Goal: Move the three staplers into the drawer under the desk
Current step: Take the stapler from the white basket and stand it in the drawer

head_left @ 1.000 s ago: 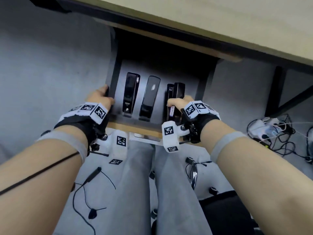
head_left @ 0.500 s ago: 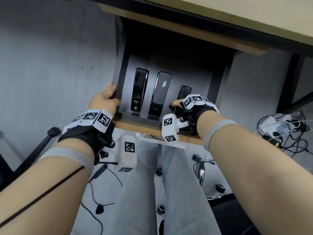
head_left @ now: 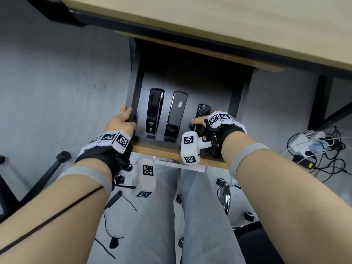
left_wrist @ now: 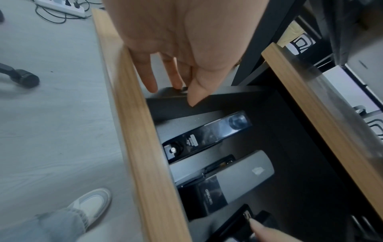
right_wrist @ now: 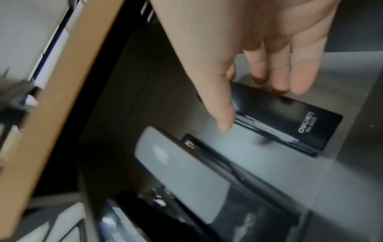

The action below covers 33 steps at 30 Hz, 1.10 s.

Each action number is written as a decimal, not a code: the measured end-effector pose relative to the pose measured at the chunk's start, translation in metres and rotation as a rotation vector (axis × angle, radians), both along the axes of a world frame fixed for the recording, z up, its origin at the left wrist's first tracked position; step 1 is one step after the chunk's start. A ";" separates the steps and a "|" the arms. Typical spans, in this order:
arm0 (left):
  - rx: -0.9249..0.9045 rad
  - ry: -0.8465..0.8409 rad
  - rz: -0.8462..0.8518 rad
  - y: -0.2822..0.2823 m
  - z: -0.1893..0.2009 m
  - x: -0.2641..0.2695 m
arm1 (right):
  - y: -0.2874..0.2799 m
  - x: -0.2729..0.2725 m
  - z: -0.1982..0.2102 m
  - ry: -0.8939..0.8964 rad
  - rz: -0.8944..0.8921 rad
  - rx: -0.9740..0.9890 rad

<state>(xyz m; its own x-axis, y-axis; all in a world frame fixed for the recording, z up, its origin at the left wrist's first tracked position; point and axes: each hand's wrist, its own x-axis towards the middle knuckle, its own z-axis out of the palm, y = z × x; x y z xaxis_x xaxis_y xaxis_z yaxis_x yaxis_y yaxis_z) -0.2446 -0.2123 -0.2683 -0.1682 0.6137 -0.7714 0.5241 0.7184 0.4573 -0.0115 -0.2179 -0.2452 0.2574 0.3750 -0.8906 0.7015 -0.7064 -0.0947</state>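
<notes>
The drawer point(head_left: 162, 152) under the desk stands pulled out, with three staplers side by side on its dark floor. A glossy black stapler point(head_left: 154, 111) point(left_wrist: 207, 135) lies at the left and a grey-topped stapler point(head_left: 177, 111) point(left_wrist: 238, 176) point(right_wrist: 182, 173) in the middle. At the right, a smaller black stapler point(head_left: 204, 111) point(right_wrist: 290, 124) lies flat. My right hand point(head_left: 198, 121) point(right_wrist: 248, 106) pinches its near end between thumb and fingers. My left hand point(head_left: 125, 115) point(left_wrist: 172, 93) holds the drawer's left wall, thumb inside and fingers outside.
The light wooden desk top point(head_left: 247, 25) overhangs the back of the drawer. My legs sit right under the drawer front. A black chair base point(head_left: 47, 168) stands on the floor at the left. A power strip with tangled cables point(head_left: 314, 145) lies at the right beside the desk's black leg point(head_left: 320, 101).
My right hand has lowered the small black stapler from a raised, tilted pose until it lies flat on the drawer floor. The left hand has stayed on the drawer's left wall.
</notes>
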 end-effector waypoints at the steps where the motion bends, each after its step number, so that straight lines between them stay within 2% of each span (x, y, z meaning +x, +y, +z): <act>1: -0.027 0.008 -0.017 0.001 0.004 0.003 | -0.002 0.002 0.003 0.011 -0.064 -0.007; 3: -0.083 0.021 -0.007 -0.001 0.016 0.008 | -0.009 0.002 0.003 0.131 -0.329 0.044; 5: -0.080 0.033 0.074 -0.009 0.030 0.011 | -0.016 0.002 0.007 0.301 -0.647 0.034; 7: -0.070 0.054 0.172 -0.017 0.039 0.011 | -0.023 0.001 0.011 0.400 -0.793 0.062; 9: -0.188 0.017 0.281 -0.022 0.047 0.011 | -0.033 -0.006 0.022 0.419 -0.909 0.052; 12: -0.444 -0.146 0.328 -0.044 0.053 0.020 | -0.066 -0.020 0.038 0.531 -0.860 -0.091; 15: -0.563 -0.214 0.357 -0.062 0.055 0.025 | -0.102 -0.021 0.048 0.455 -0.709 -0.142; 17: -0.523 -0.221 0.444 -0.058 0.055 0.026 | -0.115 -0.019 0.042 0.519 -0.840 -0.173; 19: -0.476 -0.266 0.581 -0.044 0.056 0.028 | -0.110 -0.016 0.036 0.460 -0.984 -0.136; 21: -0.457 -0.331 0.635 -0.032 0.056 0.030 | -0.104 -0.021 0.019 0.348 -1.041 -0.042; 23: -0.483 -0.365 0.639 -0.025 0.056 0.031 | -0.099 -0.019 0.010 0.353 -1.059 -0.011; 26: -0.502 -0.327 0.600 -0.020 0.054 0.034 | -0.088 -0.020 0.014 0.325 -1.086 -0.009; 30: -0.420 -0.320 0.577 -0.005 0.051 0.043 | -0.069 -0.016 0.016 0.330 -1.067 -0.021; 33: -0.361 -0.345 0.547 0.005 0.048 0.048 | -0.053 -0.009 0.020 0.343 -1.149 0.029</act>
<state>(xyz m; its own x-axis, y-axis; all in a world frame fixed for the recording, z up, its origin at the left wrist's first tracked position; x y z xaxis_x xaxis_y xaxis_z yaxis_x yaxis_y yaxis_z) -0.1964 -0.2071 -0.2199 -0.0885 0.2098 -0.9737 -0.0829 0.9726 0.2171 -0.0204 -0.2708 -0.2253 0.2058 0.1022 -0.9732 -0.4029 -0.8975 -0.1795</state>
